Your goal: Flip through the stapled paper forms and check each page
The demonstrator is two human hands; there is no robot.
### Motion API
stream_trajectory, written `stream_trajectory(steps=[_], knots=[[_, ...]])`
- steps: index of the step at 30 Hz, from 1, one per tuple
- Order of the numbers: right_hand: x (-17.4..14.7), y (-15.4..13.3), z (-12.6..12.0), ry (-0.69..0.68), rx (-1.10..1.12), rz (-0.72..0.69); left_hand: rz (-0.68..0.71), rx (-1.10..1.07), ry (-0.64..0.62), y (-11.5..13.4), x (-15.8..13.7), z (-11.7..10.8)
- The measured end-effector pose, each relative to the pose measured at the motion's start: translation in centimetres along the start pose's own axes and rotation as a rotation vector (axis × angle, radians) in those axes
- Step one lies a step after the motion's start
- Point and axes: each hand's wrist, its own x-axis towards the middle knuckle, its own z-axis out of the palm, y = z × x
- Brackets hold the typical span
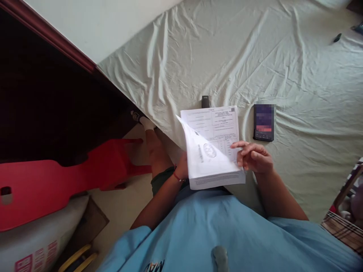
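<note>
A stack of printed papers (210, 117) lies at the bed's edge in front of my body, its lower part reaching over my lap. Its top sheet (207, 155), with a round stamp mark, is lifted and curls diagonally over the page beneath. My left hand (183, 166) holds the stack at its left edge; the fingers are hidden behind the paper. My right hand (255, 156) hovers at the right edge, index finger stretched over the page and the other fingers loosely bent and apart. It grips nothing that I can see.
A phone (263, 122) with a lit, blurred screen lies on the pale bedsheet (227, 56) to the right. Just beyond the papers is a small dark object (205, 101). A red plastic chair (85, 173) and a white printed sack (48, 241) stand at the left.
</note>
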Motion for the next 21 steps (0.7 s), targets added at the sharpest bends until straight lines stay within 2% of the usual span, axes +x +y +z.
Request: stream_trajectory(steps=[3, 5, 6, 9, 16, 21], knots=[[0.3, 0.2, 0.9, 0.409, -0.251, 0.066, -0.018, -0.019, -0.040, -1.5, 0.8, 0.3], [0.6, 0.5, 1.3, 0.576, -0.519, 0.026, -0.021, -0.024, -0.042, -2.2, 1.0, 0.2], [0.8, 0.7, 1.4, 0.594, -0.661, -0.013, -0.019, -0.023, -0.040, -2.4, 1.1, 0.1], [1.0, 1.2, 1.5, 0.516, -0.973, -0.112, -0.021, -0.015, -0.047, -2.5, 1.0, -0.1], [1.1, 2.2, 1.1, 0.526, -1.401, -0.264, -0.018, -0.035, -0.031, -2.3, 1.1, 0.2], [1.0, 3.2, 0.7, 0.493, -1.523, -0.230, -0.003, -0.025, -0.006, -2.2, 1.1, 0.3]])
